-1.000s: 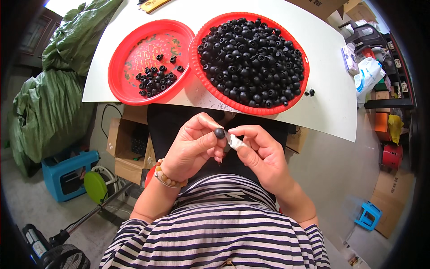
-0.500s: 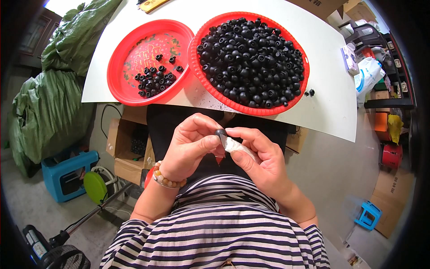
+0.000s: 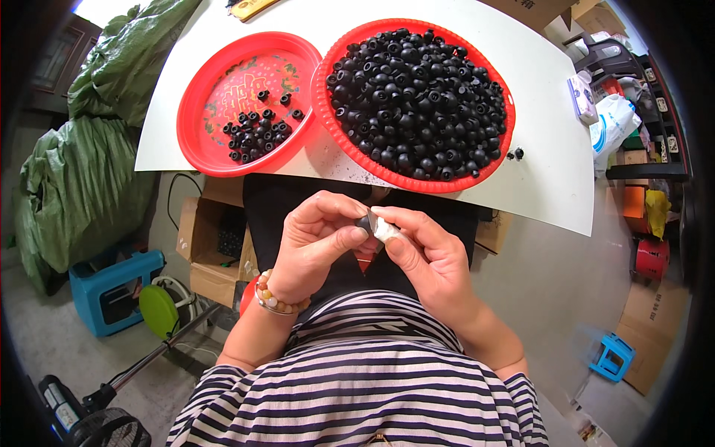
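In front of my lap, my left hand (image 3: 319, 232) pinches a small round black cap-like part (image 3: 363, 223) between thumb and fingers. My right hand (image 3: 430, 252) is closed around a small blade (image 3: 374, 217) whose grip is wrapped in white material (image 3: 385, 230). The blade lies against the black part, between the two hands. Beyond them, a scalloped red basin (image 3: 432, 184) is heaped with similar black parts (image 3: 417, 97). To its left, a round red tray (image 3: 195, 97) carries a smaller group of them (image 3: 257, 138), most gathered near its front.
Both red containers stand on a white table (image 3: 555, 171), with a pair of loose black parts (image 3: 515, 154) right of the basin. An open cardboard box (image 3: 212, 268) and a blue stool (image 3: 112, 290) sit at left. Green sacks (image 3: 82, 186) rise behind the stool.
My hands have shifted slightly left. The black part has turned and sits further behind my left fingertips, and the blade now stands more upright against it.
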The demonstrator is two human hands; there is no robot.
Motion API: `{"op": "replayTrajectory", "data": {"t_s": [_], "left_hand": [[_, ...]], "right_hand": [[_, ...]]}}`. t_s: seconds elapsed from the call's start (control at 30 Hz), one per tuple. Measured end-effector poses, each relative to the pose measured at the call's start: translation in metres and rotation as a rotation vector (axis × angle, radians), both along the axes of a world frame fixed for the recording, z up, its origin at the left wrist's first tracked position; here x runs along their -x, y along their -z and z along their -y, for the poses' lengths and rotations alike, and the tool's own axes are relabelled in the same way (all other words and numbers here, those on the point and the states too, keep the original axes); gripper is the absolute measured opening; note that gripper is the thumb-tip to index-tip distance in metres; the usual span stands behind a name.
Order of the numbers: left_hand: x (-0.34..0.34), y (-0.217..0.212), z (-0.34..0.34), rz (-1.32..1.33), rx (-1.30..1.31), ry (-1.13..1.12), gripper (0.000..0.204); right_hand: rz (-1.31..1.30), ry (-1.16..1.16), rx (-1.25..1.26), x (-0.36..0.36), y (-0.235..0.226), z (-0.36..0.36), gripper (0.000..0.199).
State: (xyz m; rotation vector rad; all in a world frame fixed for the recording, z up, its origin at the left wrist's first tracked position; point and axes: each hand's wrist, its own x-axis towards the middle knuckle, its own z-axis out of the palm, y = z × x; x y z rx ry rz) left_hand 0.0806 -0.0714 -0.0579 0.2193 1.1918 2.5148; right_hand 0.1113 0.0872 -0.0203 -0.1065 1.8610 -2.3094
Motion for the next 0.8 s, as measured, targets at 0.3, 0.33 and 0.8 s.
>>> {"op": "replayTrajectory", "data": {"t_s": [0.3, 0.33, 0.8], "left_hand": [[0.0, 0.002, 0.002, 0.063, -0.033, 0.091, 0.013], [-0.001, 0.001, 0.002, 0.062, -0.032, 0.103, 0.013], [0.027, -0.014, 0.036, -0.022, 0.427, -0.334, 0.012]], "right_hand": [[0.145, -0.033, 0.108, 0.011, -0.002, -0.005, 0.029], [0.135, -0.02, 0.118, 0.013, -0.002, 0.002, 0.032], [0.254, -0.098, 0.086, 0.008, 0.019, -0.002, 0.026]]}}
